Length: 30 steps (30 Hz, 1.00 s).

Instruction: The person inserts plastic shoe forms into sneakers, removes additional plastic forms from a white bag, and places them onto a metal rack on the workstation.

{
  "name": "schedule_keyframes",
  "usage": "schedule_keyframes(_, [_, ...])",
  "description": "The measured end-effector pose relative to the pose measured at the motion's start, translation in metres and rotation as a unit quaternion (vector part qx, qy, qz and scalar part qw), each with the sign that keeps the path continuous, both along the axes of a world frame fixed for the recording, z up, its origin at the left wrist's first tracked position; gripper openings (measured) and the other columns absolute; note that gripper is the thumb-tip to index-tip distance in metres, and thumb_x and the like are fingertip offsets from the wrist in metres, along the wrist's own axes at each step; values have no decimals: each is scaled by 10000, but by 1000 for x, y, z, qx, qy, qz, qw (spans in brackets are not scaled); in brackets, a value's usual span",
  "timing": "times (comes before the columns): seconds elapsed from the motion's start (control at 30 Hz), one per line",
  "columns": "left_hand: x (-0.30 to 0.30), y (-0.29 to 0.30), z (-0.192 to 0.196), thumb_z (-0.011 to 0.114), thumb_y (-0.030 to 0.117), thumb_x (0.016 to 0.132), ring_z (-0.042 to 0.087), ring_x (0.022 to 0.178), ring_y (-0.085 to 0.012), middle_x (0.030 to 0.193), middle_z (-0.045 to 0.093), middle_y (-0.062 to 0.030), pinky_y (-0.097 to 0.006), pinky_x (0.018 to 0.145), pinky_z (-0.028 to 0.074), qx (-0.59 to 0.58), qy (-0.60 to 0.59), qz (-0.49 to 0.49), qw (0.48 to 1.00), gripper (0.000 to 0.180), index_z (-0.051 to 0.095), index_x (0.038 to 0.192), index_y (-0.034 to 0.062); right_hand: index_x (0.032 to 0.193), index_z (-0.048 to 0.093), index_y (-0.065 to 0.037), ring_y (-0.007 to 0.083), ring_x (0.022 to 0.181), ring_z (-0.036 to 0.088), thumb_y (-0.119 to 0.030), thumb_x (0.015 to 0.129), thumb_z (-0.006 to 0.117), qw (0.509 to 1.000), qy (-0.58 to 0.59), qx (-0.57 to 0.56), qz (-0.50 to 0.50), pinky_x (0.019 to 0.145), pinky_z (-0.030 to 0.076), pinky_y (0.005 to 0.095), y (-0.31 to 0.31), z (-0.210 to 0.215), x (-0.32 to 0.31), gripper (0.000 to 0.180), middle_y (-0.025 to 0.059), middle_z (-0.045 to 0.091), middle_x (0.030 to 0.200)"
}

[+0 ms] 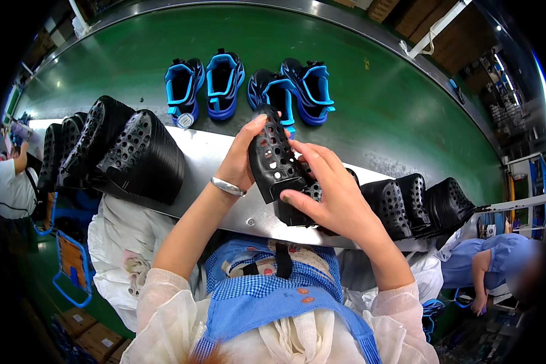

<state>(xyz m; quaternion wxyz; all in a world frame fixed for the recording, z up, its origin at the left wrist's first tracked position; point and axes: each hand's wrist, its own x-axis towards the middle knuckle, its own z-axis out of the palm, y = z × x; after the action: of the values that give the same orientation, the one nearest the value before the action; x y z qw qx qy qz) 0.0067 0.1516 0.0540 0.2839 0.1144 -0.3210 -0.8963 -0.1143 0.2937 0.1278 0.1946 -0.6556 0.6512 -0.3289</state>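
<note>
In front of me I hold up a black perforated plastic shoe insert (272,150), tilted, with rows of round holes. My left hand (241,159) is closed around its left side, thumb near the top. My right hand (340,197) grips it from the right, fingertips along its edge and thumb by the lower end. Just beyond are black and blue sneakers: one pair (224,85) stands at left, and a second pair (309,91) at right is partly hidden by the insert. More black inserts lie on the metal ledge under my right hand.
Nested stacks of black inserts stand on the metal ledge (209,151), at left (145,158) and right (388,206). Beyond runs a green conveyor belt (400,115). White plastic bags (124,242) hang below the ledge. Other people work at far left (15,188) and far right (485,261).
</note>
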Motion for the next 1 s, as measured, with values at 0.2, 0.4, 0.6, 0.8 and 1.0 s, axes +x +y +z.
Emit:
schedule_keyframes(0.2, [-7, -10, -12, 547, 358, 864, 586, 761, -128, 856, 581, -60, -263, 640, 507, 14, -8, 138, 990, 310, 492, 969, 72, 1124, 516, 39, 291, 695, 638, -350, 763, 683, 992, -20, 101, -73, 648, 501, 355, -25, -7, -1, 557, 194, 627, 810])
schedule_keyframes(0.4, [-20, -26, -20, 591, 383, 855, 545, 678, -85, 781, 534, 2, -220, 609, 474, 26, -72, 194, 978, 313, 518, 899, 82, 996, 560, 40, 281, 658, 627, -292, 747, 678, 992, -19, 88, -93, 615, 491, 354, -50, -13, -9, 431, 190, 621, 752])
schedule_keyframes(0.6, [-18, -52, -42, 540, 459, 863, 571, 800, -123, 943, 590, -43, -269, 663, 495, -30, -196, 113, 974, 432, 572, 997, 49, 888, 562, 23, 351, 632, 601, -252, 719, 668, 988, 107, 18, -109, 586, 478, 393, -85, -24, -40, 340, 203, 593, 693])
schedule_keyframes(0.8, [-17, -56, -87, 635, 187, 782, 582, 903, -233, 1095, 560, -98, -323, 750, 499, -594, -311, 210, 711, 366, 568, 1098, 15, 716, 611, 43, 334, 599, 599, -314, 685, 636, 971, 185, 145, -49, 596, 481, 388, -147, -23, -80, 359, 209, 581, 610])
schedule_keyframes(1.0, [-26, -59, -87, 655, 159, 736, 560, 934, -250, 1059, 572, -47, -359, 763, 488, -643, -369, 214, 636, 306, 598, 1023, 68, 712, 595, 12, 330, 628, 608, -334, 700, 644, 920, 380, 91, -12, 608, 498, 392, -205, -51, -66, 349, 182, 609, 663])
